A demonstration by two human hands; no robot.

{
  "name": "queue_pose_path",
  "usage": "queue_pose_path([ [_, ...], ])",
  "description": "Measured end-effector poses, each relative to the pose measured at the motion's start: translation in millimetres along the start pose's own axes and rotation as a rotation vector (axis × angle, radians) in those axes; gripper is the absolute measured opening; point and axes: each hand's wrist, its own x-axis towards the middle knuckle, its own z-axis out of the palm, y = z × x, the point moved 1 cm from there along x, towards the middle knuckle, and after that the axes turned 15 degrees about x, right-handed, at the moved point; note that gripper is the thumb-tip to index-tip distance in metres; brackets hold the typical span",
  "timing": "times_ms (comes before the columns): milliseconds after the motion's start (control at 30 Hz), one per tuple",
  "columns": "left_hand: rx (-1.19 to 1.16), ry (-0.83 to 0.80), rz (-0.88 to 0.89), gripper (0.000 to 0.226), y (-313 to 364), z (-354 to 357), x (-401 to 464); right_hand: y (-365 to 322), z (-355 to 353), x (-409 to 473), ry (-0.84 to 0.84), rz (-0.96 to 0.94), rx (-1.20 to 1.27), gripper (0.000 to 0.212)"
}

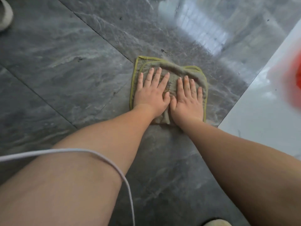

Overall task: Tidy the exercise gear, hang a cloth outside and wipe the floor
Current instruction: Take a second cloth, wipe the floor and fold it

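Folded grey-green cloth (169,74) flat on dark floor (65,70)

Bare floor (68,66) lies open left and far; a white ledge (267,108) bounds the right, a slipper (4,13) far left.

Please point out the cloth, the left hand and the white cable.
cloth (169,66): head view, far folded edge.
left hand (151,92): head view, back of hand.
white cable (91,152): head view, middle of its curve.

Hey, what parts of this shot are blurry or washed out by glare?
Head view: bright window glare washes out the floor at upper right; an orange-red blob at the right edge is smeared beyond identifying; the left hand, right hand and cloth are fairly sharp; wide-angle stretch enlarges the near arms.
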Motion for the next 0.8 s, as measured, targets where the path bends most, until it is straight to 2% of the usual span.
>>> queue_pose_path([
  [100, -0.034, -0.004, 0.013, 0.071, -8.8, 15.3, -59.0, -9.5, 15.4, -50.7, -0.023, -0.049, -0.014, 0.069],
  [300, -0.039, -0.091, -0.008, 0.072, -36.0, 48.4, -212.5, -53.4, 63.0, -187.9, -0.178, -0.123, -0.017, 0.072],
  [433, -0.021, -0.118, -0.043, 0.071, -59.0, 71.4, -289.6, -89.4, 93.7, -239.1, -0.229, -0.239, -0.046, 0.072],
  [500, -0.036, -0.123, -0.136, 0.071, -74.9, 81.8, -319.8, -108.7, 102.6, -249.3, -0.263, -0.349, -0.051, 0.071],
  [700, -0.118, -0.159, -0.584, 0.079, -130.2, 102.1, -365.5, -178.5, 127.1, -245.9, -0.375, -0.653, -0.044, 0.067],
  [800, -0.126, -0.132, -0.703, 0.077, -145.9, 105.0, -363.2, -206.0, 133.8, -223.7, -0.372, -0.769, -0.031, 0.066],
])
